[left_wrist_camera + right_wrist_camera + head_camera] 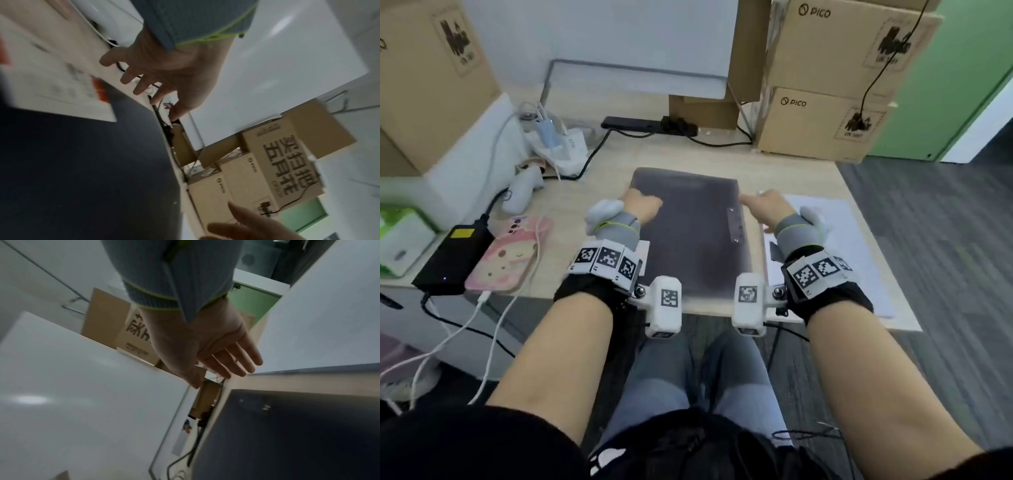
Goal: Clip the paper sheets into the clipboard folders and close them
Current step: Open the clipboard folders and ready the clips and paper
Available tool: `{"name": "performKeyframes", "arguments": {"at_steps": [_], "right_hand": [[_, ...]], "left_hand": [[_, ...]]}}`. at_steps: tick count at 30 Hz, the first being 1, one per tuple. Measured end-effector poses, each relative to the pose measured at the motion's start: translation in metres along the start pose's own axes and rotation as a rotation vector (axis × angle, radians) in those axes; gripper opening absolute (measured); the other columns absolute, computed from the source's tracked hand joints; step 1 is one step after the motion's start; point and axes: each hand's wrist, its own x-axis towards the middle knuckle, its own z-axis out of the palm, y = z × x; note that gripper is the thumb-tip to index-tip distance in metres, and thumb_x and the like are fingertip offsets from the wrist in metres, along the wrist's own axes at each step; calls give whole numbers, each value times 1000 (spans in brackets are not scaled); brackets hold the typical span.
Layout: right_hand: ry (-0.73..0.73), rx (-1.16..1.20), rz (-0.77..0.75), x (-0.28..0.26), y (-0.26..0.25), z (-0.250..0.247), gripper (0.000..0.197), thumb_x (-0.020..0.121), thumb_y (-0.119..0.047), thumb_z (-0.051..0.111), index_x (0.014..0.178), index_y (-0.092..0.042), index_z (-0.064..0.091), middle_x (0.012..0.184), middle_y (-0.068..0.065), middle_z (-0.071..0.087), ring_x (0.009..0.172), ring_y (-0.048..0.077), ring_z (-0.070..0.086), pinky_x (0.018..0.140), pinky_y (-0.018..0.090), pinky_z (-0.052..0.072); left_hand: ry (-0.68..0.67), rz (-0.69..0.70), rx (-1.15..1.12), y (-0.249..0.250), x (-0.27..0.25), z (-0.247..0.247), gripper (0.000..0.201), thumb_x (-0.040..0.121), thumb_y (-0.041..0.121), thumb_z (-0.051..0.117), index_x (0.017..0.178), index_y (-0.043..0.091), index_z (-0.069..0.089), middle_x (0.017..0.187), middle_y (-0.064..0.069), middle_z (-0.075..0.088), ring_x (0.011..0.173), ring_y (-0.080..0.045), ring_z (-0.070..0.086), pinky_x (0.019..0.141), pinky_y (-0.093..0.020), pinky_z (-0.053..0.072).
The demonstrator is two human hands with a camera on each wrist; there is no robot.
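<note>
At the middle of the table (pixel 791 171), one dark clipboard folder (pixel 688 233) is seen lying flat and shut, its cover down and a row of rivets showing near the right edge. No sheet is seen sticking out of it; whether paper is clipped inside cannot be told. The left hand (pixel 642 207) is placed over the folder's left edge, fingers (pixel 131 78) loosely spread and nothing gripped. The right hand (pixel 765 205) is held at the right edge, fingers (pixel 236 360) straight and together, nothing pinched; contact with the cover cannot be confirmed from the wrist views.

A loose white paper sheet (pixel 835 246) is left on the table just right of the folder, partly under the right wrist. Printed paper (pixel 57 84) is also seen at the folder's near left corner, apparently lying on the cover in the wrist view.

This folder is judged closed, or in its final press-down. Loose sheets are judged still to be clipped. No second folder is seen.
</note>
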Motion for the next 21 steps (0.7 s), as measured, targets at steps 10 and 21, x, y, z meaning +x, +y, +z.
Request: {"name": "performKeyframes", "arguments": {"at_steps": [10,21], "right_hand": [[-51,164,138,-10,44,31,34,81,-28,62,108,-9,54,99,11,51,89,28,51,79,39,49],[314,449,69,-5,63,-22,48,84,-11,60,130,-6,50,123,12,61,92,27,60,63,23,55]], "left_hand": [[139,-169,-109,-31,-20,1,59,69,33,66,118,3,53,112,-16,65,97,-36,64,88,-43,54],[61,93,-617,28,-47,19,18,86,9,52,99,17,61,103,-10,68,85,-30,67,84,-44,56]]}}
